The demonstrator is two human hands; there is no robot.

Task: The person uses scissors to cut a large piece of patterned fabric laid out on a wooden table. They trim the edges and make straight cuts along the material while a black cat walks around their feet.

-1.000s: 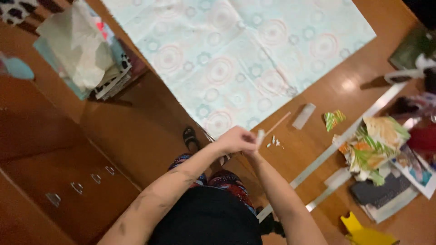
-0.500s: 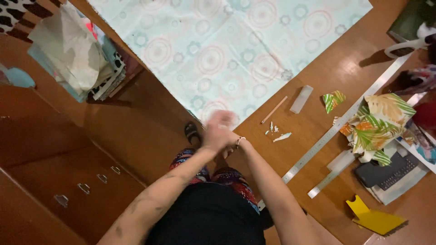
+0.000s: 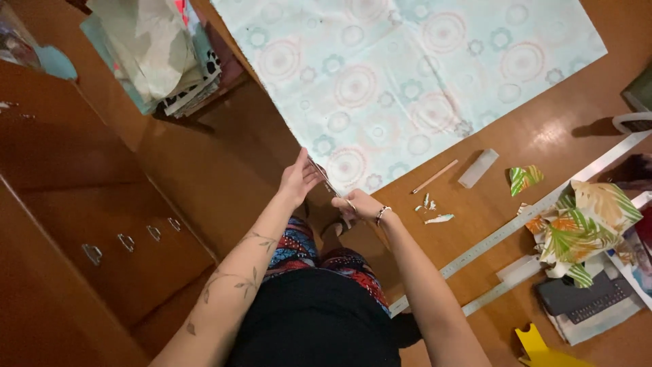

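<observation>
At the surface's near edge, the patterned cloth (image 3: 407,81) corner is pinched by the left hand (image 3: 299,178); scissors (image 3: 326,182) are gripped by the right hand (image 3: 356,204) just beside it.

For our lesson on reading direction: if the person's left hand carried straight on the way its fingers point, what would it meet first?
Probably the near edge of the pale blue fabric printed with circles, which the left hand already seems to touch; depth at the table edge is unclear.
</observation>
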